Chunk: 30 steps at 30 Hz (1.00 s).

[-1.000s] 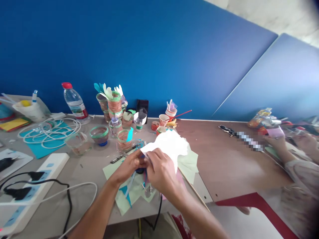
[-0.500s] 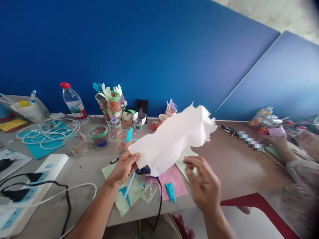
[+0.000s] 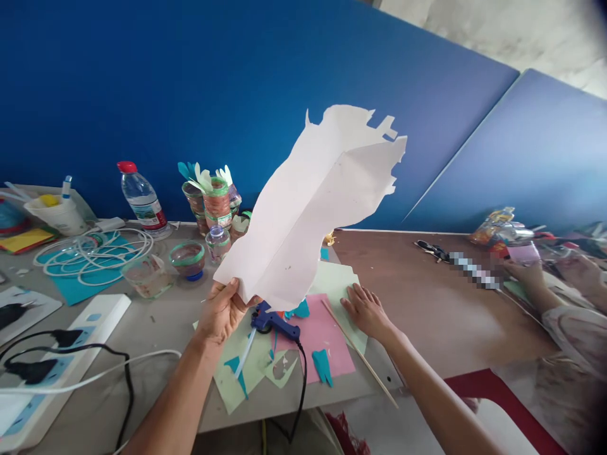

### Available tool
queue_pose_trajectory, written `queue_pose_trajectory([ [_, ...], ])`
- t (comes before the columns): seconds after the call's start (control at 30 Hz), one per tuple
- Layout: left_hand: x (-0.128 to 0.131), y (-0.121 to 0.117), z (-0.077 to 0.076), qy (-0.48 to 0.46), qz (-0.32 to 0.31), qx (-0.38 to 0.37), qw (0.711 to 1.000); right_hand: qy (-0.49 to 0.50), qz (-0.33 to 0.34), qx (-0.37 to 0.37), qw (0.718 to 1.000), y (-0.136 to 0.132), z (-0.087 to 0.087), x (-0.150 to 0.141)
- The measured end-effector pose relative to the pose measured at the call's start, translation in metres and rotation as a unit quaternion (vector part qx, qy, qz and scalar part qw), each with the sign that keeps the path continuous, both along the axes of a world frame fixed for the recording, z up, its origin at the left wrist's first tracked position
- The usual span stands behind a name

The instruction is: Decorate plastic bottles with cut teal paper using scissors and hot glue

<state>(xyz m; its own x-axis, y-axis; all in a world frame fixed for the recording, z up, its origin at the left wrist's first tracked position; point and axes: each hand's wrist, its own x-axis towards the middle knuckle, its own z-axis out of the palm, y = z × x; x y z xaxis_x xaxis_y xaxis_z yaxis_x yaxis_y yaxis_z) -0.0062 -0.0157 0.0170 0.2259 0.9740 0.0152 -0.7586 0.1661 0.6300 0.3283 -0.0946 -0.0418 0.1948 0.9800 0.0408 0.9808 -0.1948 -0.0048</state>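
Note:
A large white paper cutout (image 3: pixel 303 215) with a jagged far end is raised in front of the blue partition. My left hand (image 3: pixel 222 313) pinches its lower left corner between thumb and fingers. Down on a pale green sheet (image 3: pixel 339 281) lies my right hand (image 3: pixel 367 309), palm down with fingers stretched. A thin wooden stick (image 3: pixel 360 355) slants across the papers beside it. Below the cutout, a blue glue gun (image 3: pixel 275 321) with a black cord rests on green and pink paper (image 3: pixel 336 366). Blue paper scraps (image 3: pixel 323 366) lie around it.
To the left stand a water bottle (image 3: pixel 142 202), wrapped cups with paper petals (image 3: pixel 217 196) and a green-rimmed bowl (image 3: pixel 187 256). A power strip (image 3: pixel 66 366) and coiled white cable (image 3: pixel 95 253) lie nearer. At right, another person's hand (image 3: pixel 531 278) is near scissors (image 3: pixel 431 249).
My left hand has lifted and tilted the white paper cutout higher. My right hand has gone from hovering near it to lying flat on the green sheet, where the stick now shows.

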Motion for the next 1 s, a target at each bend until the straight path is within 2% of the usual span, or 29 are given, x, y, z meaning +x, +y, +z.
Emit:
queue_pose_trajectory([
  [0.2, -0.002, 0.002, 0.001, 0.008, 0.032, 0.012, 0.999, -0.019, 0.021, -0.033, 0.999, -0.02, 0.003, -0.018],
  [0.37, -0.004, 0.004, 0.002, 0.009, 0.038, 0.005, 0.999, -0.008, 0.055, -0.026, 0.998, -0.032, 0.023, -0.022],
  [0.47, -0.005, 0.004, 0.002, 0.005, 0.042, 0.007, 0.999, 0.026, 0.053, -0.019, 0.998, -0.025, 0.036, -0.017],
  [0.53, -0.005, 0.005, 0.001, 0.002, 0.042, 0.011, 0.999, 0.05, 0.034, 0.009, 0.998, -0.014, 0.04, -0.012],
  [0.63, -0.004, 0.005, 0.001, 0.005, 0.045, 0.01, 0.999, 0.066, 0.035, 0.054, 0.996, 0.003, 0.032, -0.007],
  [0.7, -0.004, 0.005, 0.001, 0.008, 0.047, 0.007, 0.999, 0.066, 0.045, 0.024, 0.997, 0.007, 0.023, -0.006],
  [0.83, -0.002, 0.004, 0.001, 0.005, 0.041, 0.008, 0.999, 0.051, 0.062, -0.018, 0.997, -0.007, 0.013, -0.003],
  [1.0, -0.002, 0.004, 0.001, 0.0, 0.029, 0.005, 1.0, 0.048, 0.058, -0.006, 0.997, -0.022, 0.018, -0.004],
])
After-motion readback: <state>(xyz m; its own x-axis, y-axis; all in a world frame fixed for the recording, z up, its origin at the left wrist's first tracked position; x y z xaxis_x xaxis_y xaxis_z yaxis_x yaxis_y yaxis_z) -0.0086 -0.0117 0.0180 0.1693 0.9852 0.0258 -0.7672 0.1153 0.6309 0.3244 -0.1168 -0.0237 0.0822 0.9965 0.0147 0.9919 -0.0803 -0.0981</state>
